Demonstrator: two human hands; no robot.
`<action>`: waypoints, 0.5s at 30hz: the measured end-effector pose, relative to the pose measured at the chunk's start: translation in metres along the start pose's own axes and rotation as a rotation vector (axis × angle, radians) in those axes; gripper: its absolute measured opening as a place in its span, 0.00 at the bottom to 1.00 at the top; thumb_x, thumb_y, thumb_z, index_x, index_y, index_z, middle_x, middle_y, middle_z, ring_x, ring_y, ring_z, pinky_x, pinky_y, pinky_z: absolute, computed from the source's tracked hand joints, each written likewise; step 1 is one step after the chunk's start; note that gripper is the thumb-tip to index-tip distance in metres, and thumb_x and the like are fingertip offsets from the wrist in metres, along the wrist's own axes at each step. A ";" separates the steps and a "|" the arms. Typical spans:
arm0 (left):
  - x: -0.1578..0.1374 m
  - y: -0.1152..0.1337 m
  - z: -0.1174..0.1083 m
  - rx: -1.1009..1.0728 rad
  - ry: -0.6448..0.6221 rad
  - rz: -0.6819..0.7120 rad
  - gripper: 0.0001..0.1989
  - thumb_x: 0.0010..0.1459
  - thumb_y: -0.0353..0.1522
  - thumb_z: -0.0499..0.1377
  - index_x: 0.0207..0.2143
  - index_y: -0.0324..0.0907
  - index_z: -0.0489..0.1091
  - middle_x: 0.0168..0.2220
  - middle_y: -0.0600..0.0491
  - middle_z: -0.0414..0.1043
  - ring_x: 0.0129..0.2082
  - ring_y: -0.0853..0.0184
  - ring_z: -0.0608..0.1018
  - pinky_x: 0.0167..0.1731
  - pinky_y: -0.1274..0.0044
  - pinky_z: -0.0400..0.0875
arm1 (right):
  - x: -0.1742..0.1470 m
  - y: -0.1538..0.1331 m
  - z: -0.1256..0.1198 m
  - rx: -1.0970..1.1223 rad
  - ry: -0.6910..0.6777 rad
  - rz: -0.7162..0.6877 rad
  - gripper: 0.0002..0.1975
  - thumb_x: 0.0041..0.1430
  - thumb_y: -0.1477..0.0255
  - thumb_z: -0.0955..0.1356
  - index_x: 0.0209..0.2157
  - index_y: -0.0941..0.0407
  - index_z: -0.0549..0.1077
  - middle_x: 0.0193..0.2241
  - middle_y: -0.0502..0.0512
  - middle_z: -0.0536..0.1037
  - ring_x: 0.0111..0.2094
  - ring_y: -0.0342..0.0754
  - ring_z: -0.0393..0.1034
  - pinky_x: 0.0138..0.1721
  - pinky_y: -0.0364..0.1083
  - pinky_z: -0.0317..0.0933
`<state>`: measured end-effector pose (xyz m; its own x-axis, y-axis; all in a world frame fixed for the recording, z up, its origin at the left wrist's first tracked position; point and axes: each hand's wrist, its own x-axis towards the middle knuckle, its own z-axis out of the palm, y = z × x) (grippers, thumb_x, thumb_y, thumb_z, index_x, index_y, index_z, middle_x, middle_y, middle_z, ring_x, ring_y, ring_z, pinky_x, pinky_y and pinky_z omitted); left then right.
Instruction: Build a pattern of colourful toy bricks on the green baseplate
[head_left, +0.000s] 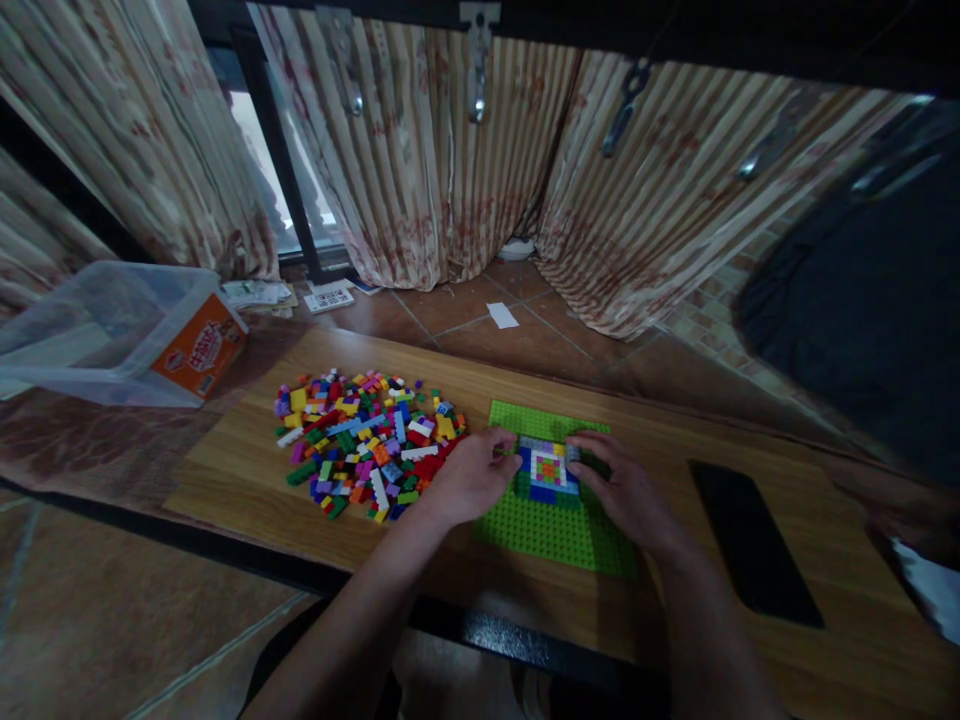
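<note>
A square pattern of toy bricks (pixel 548 470) is built up on a bright green baseplate (pixel 555 545), with a pink, orange and green middle, a white ring and blue, grey and green bricks around it. My left hand (pixel 474 475) is at the pattern's left edge, its thumb and index finger curled toward each other; whatever lies between them is too small to make out. On the opposite side, my right hand (pixel 619 490) rests with thumb and index finger apart, fingertips at the grey bricks (pixel 573 454) along the right edge.
Loose bricks of many colours form a pile (pixel 367 440) left of the baseplate. A clear plastic bin (pixel 112 335) with an orange label stands at the far left. A black phone-like slab (pixel 754 540) lies on the wooden board (pixel 240 470) at right. Striped curtains (pixel 442 160) hang behind.
</note>
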<state>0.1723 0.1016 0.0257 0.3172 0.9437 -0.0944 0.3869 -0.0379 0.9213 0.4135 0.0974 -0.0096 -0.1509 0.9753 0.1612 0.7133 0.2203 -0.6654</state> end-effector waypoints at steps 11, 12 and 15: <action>-0.001 -0.001 0.001 0.022 -0.014 0.000 0.15 0.57 0.32 0.54 0.46 0.40 0.71 0.35 0.51 0.76 0.34 0.64 0.76 0.38 0.74 0.70 | 0.006 0.002 -0.003 0.031 -0.031 -0.006 0.14 0.56 0.61 0.68 0.43 0.48 0.76 0.48 0.54 0.73 0.52 0.55 0.66 0.56 0.57 0.58; -0.001 -0.002 0.001 0.031 -0.013 0.000 0.15 0.57 0.32 0.54 0.47 0.40 0.71 0.36 0.50 0.76 0.35 0.64 0.76 0.38 0.73 0.70 | 0.007 0.002 -0.003 0.029 -0.038 -0.007 0.14 0.56 0.61 0.68 0.43 0.47 0.76 0.48 0.54 0.73 0.52 0.55 0.66 0.56 0.57 0.58; -0.001 -0.003 0.001 0.056 -0.007 -0.002 0.15 0.57 0.32 0.54 0.47 0.40 0.71 0.38 0.49 0.76 0.36 0.63 0.77 0.38 0.73 0.70 | 0.008 0.002 -0.004 0.013 -0.044 -0.009 0.13 0.56 0.61 0.68 0.42 0.48 0.77 0.46 0.55 0.73 0.51 0.55 0.67 0.55 0.57 0.59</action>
<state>0.1718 0.1005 0.0227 0.3223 0.9414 -0.0992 0.4354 -0.0544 0.8986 0.4161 0.1055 -0.0067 -0.1876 0.9729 0.1355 0.7029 0.2293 -0.6733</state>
